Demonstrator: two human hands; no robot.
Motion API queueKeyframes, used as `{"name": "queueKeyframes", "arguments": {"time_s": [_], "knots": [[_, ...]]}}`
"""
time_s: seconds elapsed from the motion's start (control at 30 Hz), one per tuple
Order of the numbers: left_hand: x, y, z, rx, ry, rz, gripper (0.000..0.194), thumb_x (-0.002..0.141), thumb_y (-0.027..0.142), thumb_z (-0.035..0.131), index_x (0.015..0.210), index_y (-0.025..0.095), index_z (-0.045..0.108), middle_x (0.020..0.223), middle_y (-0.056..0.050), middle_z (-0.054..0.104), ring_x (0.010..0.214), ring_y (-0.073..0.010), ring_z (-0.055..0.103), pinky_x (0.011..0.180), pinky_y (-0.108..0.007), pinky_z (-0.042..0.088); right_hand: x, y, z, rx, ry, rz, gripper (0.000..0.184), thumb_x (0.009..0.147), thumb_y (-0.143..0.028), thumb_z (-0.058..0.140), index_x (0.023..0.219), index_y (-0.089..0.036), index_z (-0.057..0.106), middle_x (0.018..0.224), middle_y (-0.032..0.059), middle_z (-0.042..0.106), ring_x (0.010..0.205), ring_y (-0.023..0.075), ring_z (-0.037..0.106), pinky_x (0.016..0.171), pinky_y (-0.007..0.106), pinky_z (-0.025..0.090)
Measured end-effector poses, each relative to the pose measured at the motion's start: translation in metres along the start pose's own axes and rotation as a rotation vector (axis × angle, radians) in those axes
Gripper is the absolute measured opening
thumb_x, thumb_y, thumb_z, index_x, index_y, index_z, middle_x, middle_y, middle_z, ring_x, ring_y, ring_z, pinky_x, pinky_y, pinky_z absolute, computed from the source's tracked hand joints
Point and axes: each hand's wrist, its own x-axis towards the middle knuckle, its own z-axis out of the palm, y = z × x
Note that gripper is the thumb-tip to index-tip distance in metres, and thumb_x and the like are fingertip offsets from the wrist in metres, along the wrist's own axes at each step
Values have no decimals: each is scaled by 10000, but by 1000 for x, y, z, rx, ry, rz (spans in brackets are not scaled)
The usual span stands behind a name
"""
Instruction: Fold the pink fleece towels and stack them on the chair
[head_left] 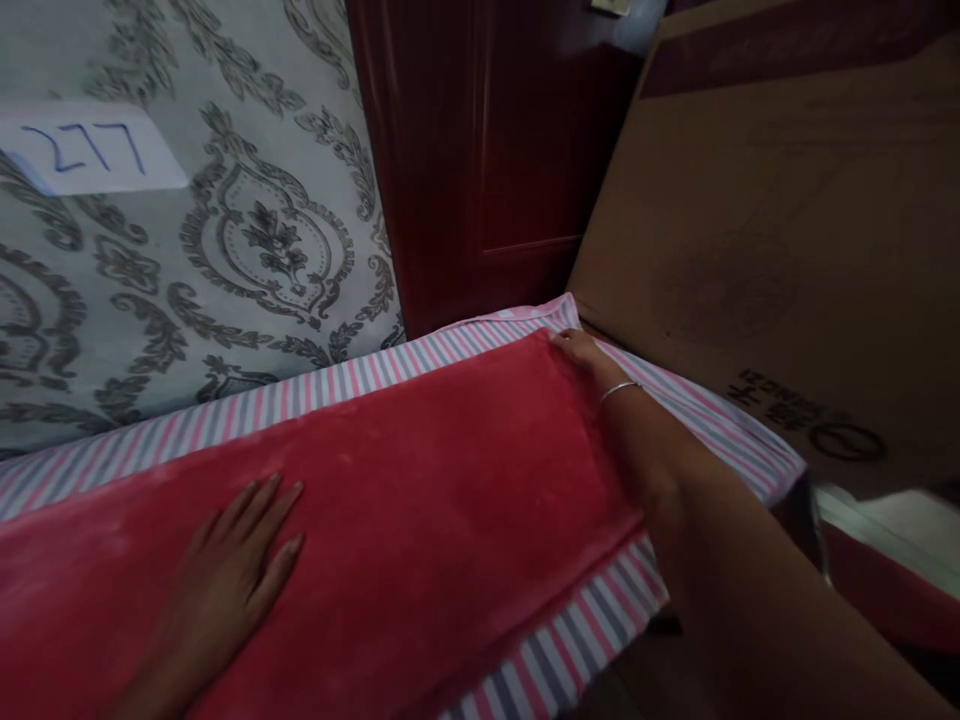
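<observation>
A long red cloth with a soft, plush-looking surface lies flat over a pink, grey and white striped sheet, which shows along both of its long sides. My left hand rests palm down on the cloth, fingers stretched out. At the far right corner, my right hand has its fingers closed on the cloth's edge; the fingertips are partly hidden. A thin bracelet circles my right wrist. My right forearm covers part of the cloth's right end.
A big cardboard box leans close along the right side. Behind the striped sheet stand a dark red door and a patterned wall. A white paper marked 277 is on the wall at the upper left.
</observation>
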Motion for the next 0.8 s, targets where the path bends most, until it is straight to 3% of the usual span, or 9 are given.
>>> {"name": "queueKeyframes", "arguments": {"time_s": [0.23, 0.33, 0.47, 0.57, 0.7, 0.8], "knots": [[11, 16, -9, 24, 19, 2, 734, 950, 506, 185, 1421, 113, 588, 1511, -171, 547, 1445, -387, 445, 1158, -568, 372, -97, 69, -35, 36, -73, 36, 504, 1060, -517, 375, 1214, -162, 697, 1051, 78, 767, 886, 202, 679, 757, 264, 505], [13, 18, -12, 38, 17, 4, 747, 960, 490, 156, 1416, 81, 584, 1501, -190, 551, 1434, -388, 457, 1157, -564, 368, -128, 90, -39, -36, -86, 61, 444, 1033, -504, 461, 1158, -162, 716, 1027, 79, 769, 885, 206, 683, 749, 259, 494], [14, 19, -16, 70, -12, 27, 782, 971, 500, 130, 1421, 35, 568, 1516, -215, 526, 1442, -400, 441, 1161, -550, 358, -141, 100, -36, -158, -39, 82, 289, 999, -352, 557, 1138, -149, 708, 1200, 147, 730, 1073, 239, 665, 850, 257, 462], [14, 22, -20, 79, -30, 27, 760, 987, 483, 142, 1452, 29, 536, 1532, -216, 508, 1450, -391, 428, 1170, -531, 342, -145, 102, -33, -203, -1, 81, 333, 1030, -354, 493, 1230, -156, 671, 1284, 181, 690, 1164, 257, 638, 902, 279, 448], [13, 25, -24, 78, -75, -22, 708, 979, 468, 217, 1488, 74, 513, 1554, -186, 494, 1470, -347, 412, 1194, -499, 315, -156, 101, -37, -223, -9, 87, 371, 1050, -373, 445, 1266, -161, 661, 1285, 157, 698, 1163, 240, 650, 884, 269, 458], [12, 28, -25, 57, -70, -42, 675, 964, 444, 278, 1497, 103, 513, 1564, -172, 486, 1490, -329, 384, 1208, -498, 293, -168, 101, -39, -255, -9, 139, 483, 1041, -474, 444, 1246, -101, 672, 1247, 218, 699, 1128, 287, 673, 868, 319, 484]]}}
